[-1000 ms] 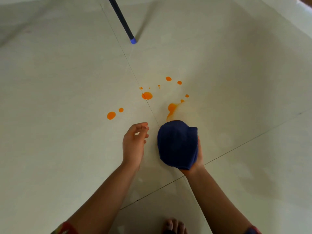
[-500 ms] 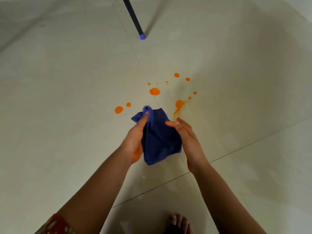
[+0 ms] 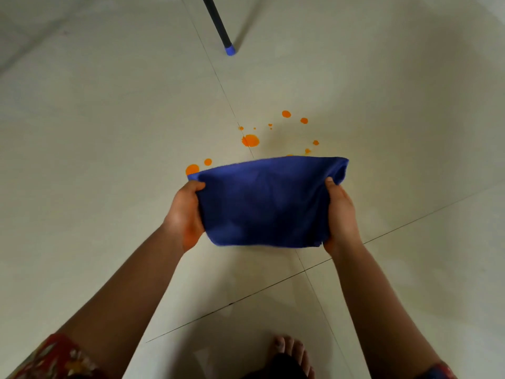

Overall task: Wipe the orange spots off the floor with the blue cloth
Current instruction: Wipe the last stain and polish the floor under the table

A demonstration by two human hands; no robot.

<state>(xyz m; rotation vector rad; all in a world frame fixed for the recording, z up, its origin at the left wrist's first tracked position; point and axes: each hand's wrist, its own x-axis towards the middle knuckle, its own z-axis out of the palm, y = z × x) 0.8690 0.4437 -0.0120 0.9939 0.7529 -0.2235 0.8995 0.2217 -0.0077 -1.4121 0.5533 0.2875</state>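
The blue cloth point(image 3: 262, 203) is spread out wide between both hands, held above the pale tiled floor. My left hand point(image 3: 184, 214) grips its left edge and my right hand point(image 3: 340, 214) grips its right edge. Several orange spots lie on the floor just beyond the cloth: a large one point(image 3: 250, 140), two at the left point(image 3: 192, 169), and small ones farther right point(image 3: 286, 114). The cloth's far edge hides part of the spill.
A dark pole with a blue tip point(image 3: 230, 50) rests on the floor at the top. A bare foot point(image 3: 291, 354) shows at the bottom edge. Tile joints point(image 3: 273, 284) cross under my arms.
A second ago the right hand alone held the bunched cloth. Then the left hand took hold of it too. Now both hands have pulled it open and flat.
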